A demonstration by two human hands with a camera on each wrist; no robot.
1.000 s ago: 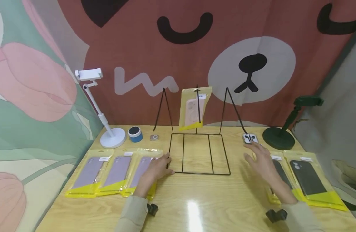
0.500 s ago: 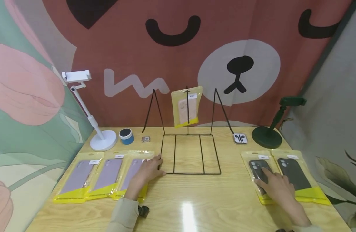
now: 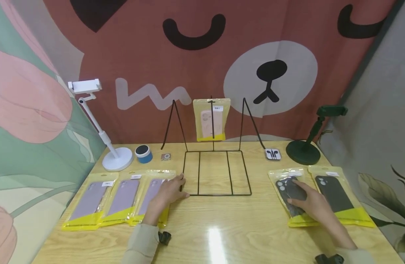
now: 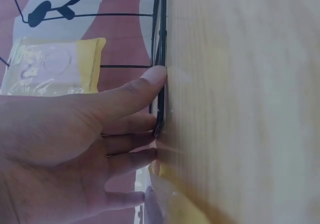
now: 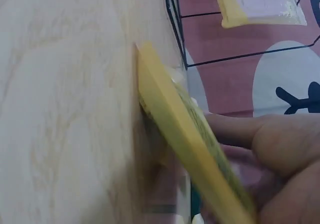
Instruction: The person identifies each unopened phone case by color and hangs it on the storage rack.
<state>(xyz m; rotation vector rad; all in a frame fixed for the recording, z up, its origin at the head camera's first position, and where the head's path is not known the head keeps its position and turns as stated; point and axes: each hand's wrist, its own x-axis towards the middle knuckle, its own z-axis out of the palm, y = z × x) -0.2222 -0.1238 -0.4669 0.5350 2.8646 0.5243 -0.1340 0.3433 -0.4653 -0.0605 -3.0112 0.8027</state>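
My left hand point(image 3: 167, 192) rests at the near left corner of a black wire display rack point(image 3: 224, 195), thumb on the front rod and fingers loosely extended by the side rod. In the left wrist view the fingertips meet the rod and tabletop. On the right, my right hand point(image 3: 313, 201) grips a dark phone case in a clear and yellow bag point(image 3: 285, 189). The right wrist view shows this bag's yellow end point(image 5: 175, 119) tilted, one edge raised from the table. A pink phone case in a similar bag point(image 3: 202, 123) hangs on the rack's middle hook.
Several bagged purple phone cases point(image 3: 124, 192) lie at left. Another bagged dark case point(image 3: 336, 194) lies at right. Along the back stand a white phone stand point(image 3: 118, 159), a blue-and-white jar point(image 3: 143, 154), a small music player point(image 3: 165, 157), boxed earphones point(image 3: 272, 154) and a green phone stand point(image 3: 303, 152).
My right hand has come down from near the earphones onto the bagged dark case and gripped it, shifting it slightly left and tilting it. The left hand has stayed at the rack corner.
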